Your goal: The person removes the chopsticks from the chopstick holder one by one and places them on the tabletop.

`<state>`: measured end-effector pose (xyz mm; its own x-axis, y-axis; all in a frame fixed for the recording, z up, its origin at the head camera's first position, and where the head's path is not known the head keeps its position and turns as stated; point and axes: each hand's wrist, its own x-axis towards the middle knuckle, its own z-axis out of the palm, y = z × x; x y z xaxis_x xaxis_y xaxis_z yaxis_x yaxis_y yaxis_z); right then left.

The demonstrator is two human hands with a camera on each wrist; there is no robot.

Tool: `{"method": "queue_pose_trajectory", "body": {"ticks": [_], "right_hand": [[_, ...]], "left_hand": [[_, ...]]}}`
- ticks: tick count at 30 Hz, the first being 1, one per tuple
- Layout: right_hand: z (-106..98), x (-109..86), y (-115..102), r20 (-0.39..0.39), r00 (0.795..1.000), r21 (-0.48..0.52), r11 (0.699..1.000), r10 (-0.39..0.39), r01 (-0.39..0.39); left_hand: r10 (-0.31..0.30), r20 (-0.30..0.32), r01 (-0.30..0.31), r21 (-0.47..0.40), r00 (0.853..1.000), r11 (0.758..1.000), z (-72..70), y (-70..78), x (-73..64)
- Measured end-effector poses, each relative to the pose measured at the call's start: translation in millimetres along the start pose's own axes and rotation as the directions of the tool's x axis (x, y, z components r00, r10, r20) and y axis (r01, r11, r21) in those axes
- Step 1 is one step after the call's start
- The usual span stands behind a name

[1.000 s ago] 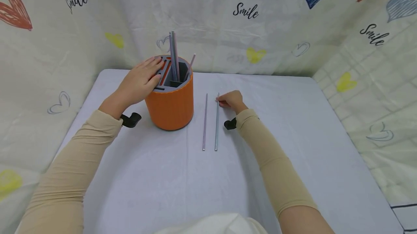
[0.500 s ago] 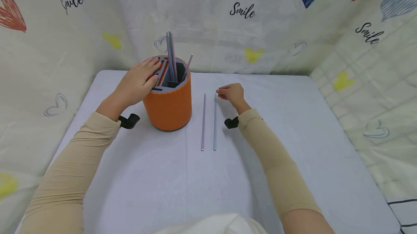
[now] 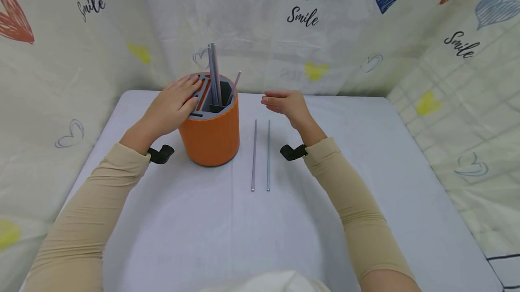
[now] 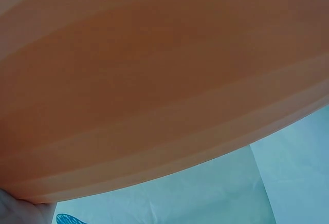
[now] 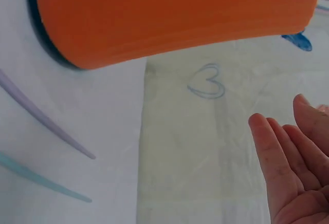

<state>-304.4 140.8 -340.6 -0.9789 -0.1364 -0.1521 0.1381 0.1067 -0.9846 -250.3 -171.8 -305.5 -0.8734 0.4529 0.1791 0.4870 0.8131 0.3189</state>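
My left hand (image 3: 168, 104) rests on the left side of the top of an orange cylindrical holder (image 3: 209, 141), fingers laid over its grey slotted insert (image 3: 211, 113). Several long thin sticks (image 3: 213, 75) stand upright in it, and one pink stick (image 3: 234, 85) leans at its right edge. On the table, a thin lilac stick (image 3: 254, 156) and a thin light blue stick (image 3: 268, 156) lie side by side, apart. Above their far ends hovers my right hand (image 3: 286, 104), fingers extended and holding nothing; the right wrist view shows its fingers (image 5: 272, 162) fairly straight. The orange wall (image 4: 164, 80) fills most of the left wrist view.
A white cloth (image 3: 183, 238) covers the table. Behind and beside it hangs a pale curtain (image 3: 260, 30) printed with hearts and "Smile". A black wrist camera mount (image 3: 161, 154) sits on the left wrist, another mount (image 3: 293, 152) on the right.
My right hand has let go of the light blue stick, risen and moved away from it, its fingers opening out. The left hand stays on the holder, and both sticks lie still.
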Motion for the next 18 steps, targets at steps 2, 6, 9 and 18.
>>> {"method": "queue_pose_trajectory", "body": {"ticks": [2, 6, 9, 18], "right_hand": [[3.2, -4.1, -8.4, 0.022, 1.000, -0.007, 1.000, -0.020, 0.020], [9.0, -10.3, -21.3, 0.070, 0.996, -0.026, 0.998, -0.063, 0.065], [12.6, -14.1, -28.5, 0.112, 0.989, -0.036, 0.994, -0.094, 0.099], [21.0, -27.0, -43.6, 0.170, 0.975, -0.081, 0.984, -0.144, 0.159]], "left_hand": [[0.002, -0.007, -0.002, -0.003, 1.000, 1.000, 0.4, -0.8, 0.4], [0.006, -0.019, -0.006, -0.008, 1.000, 1.000, 0.3, -2.0, 0.9], [0.008, -0.026, -0.008, -0.006, 1.000, 1.000, -0.7, -2.4, 1.2], [0.017, -0.019, -0.017, -0.005, 1.000, 1.000, 1.5, -1.2, 1.5]]}}
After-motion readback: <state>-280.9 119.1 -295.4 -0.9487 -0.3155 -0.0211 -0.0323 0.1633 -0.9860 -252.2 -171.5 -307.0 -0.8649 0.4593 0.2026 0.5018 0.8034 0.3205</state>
